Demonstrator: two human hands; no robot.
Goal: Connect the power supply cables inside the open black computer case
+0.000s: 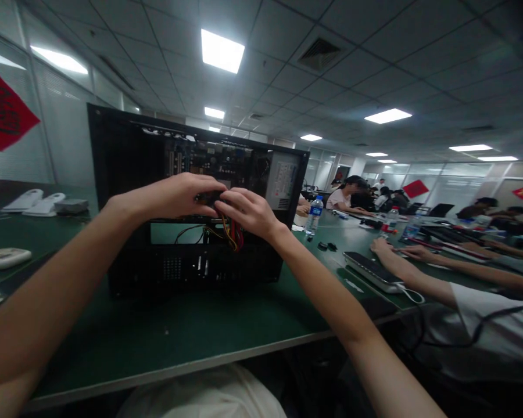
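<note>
An open black computer case (126, 157) stands upright on the green table (178, 331), its circuit boards and power supply showing inside. Both my hands reach into its middle. My left hand (174, 196) is closed, fingers curled over a small dark part (209, 197) inside the case. My right hand (246, 212) meets it from the right, fingers pinched on the same dark part. A bundle of red, yellow and black wires (232, 235) hangs just under my right hand.
A person at my right rests both forearms (440, 264) on the table by a flat dark device (368, 267). A water bottle (314, 216) stands behind the case. White devices (6, 257) lie at the left. More people sit at far tables.
</note>
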